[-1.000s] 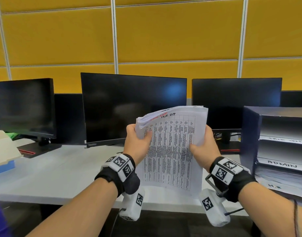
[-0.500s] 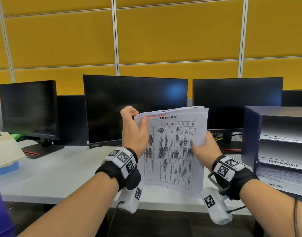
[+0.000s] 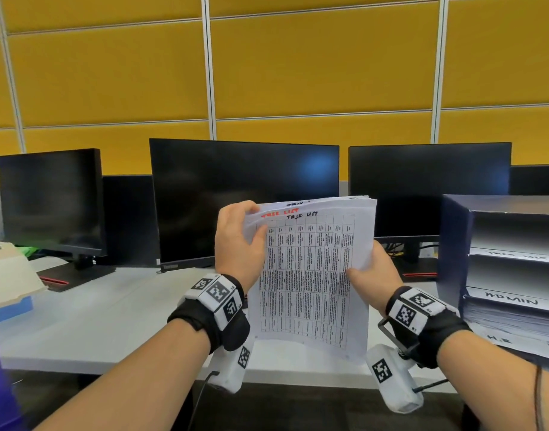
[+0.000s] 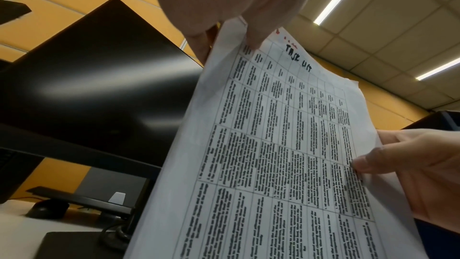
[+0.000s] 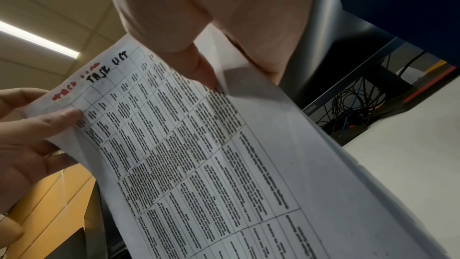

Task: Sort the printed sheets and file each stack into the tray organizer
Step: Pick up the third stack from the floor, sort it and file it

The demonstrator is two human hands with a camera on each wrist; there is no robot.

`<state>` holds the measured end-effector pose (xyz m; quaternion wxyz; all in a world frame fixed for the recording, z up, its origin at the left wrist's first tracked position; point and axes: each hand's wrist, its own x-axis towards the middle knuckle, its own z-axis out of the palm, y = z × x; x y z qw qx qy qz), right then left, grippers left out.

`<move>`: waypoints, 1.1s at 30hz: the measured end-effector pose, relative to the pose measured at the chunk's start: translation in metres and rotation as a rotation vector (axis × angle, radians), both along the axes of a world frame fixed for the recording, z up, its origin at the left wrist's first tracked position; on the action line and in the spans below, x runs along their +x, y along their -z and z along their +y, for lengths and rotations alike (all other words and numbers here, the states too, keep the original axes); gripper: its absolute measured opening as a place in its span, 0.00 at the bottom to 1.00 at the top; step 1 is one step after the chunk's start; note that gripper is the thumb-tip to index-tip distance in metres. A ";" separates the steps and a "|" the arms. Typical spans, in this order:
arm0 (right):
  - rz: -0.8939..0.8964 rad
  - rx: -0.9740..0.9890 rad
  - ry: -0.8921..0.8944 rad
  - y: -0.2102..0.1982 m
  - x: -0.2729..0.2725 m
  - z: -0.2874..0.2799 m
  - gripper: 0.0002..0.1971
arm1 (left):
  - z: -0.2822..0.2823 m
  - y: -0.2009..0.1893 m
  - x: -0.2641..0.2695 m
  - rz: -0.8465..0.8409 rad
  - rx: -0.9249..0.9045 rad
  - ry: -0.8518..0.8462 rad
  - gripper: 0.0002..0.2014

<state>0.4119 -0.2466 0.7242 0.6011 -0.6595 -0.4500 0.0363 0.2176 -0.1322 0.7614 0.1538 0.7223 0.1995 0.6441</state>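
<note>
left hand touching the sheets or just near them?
Touching. In the left wrist view the left hand pinches the top corner of the sheets; the head view agrees.

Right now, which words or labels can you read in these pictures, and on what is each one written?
"TASK LIST", black handwriting: top of the front sheet.
Red handwriting on the sheet behind: partly hidden.
"ADMIN": a label on the tray organizer.
Higher label, lowest label: blurred.
Table print, monitor brand: too small.

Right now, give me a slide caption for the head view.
Both hands, left hand and right hand, hold a stack of printed sheets upright beside the tray organizer.
</note>
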 end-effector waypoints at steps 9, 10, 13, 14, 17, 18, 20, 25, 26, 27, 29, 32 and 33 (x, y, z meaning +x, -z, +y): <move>0.011 -0.030 0.000 0.002 0.010 0.005 0.24 | 0.002 0.009 0.002 0.028 0.062 -0.117 0.08; 0.017 -0.029 -0.001 0.002 0.010 0.005 0.24 | 0.004 0.010 0.001 0.017 0.082 -0.156 0.09; 0.022 -0.027 -0.005 0.003 0.011 0.006 0.24 | 0.006 0.010 -0.002 0.030 0.094 -0.192 0.10; 0.020 -0.029 -0.003 0.003 0.011 0.006 0.24 | 0.007 0.011 -0.002 0.056 0.077 -0.176 0.10; 0.012 -0.033 -0.002 0.004 0.014 0.007 0.24 | 0.006 0.013 -0.004 0.090 -0.015 -0.067 0.10; 0.011 -0.034 -0.005 0.004 0.014 0.007 0.24 | 0.005 0.013 -0.005 0.083 -0.065 0.009 0.08; 0.010 -0.036 -0.006 0.004 0.015 0.008 0.25 | 0.000 0.012 -0.006 0.038 -0.150 0.191 0.07; -0.005 -0.023 -0.003 0.004 0.015 0.008 0.23 | -0.001 0.008 -0.008 -0.072 -0.256 0.316 0.21; -0.003 -0.022 -0.004 0.004 0.015 0.008 0.23 | 0.000 0.007 -0.009 -0.061 -0.291 0.322 0.24; 0.001 -0.022 -0.005 0.005 0.015 0.008 0.24 | 0.001 0.007 -0.008 -0.039 -0.308 0.312 0.23; 0.008 -0.021 -0.013 0.005 0.015 0.008 0.24 | 0.001 0.006 -0.009 0.001 -0.276 0.231 0.14; 0.020 -0.026 -0.016 0.005 0.015 0.008 0.24 | 0.001 0.007 -0.009 -0.003 -0.218 0.156 0.08; 0.021 -0.027 -0.014 0.004 0.015 0.007 0.23 | 0.002 0.007 -0.009 -0.008 -0.217 0.146 0.08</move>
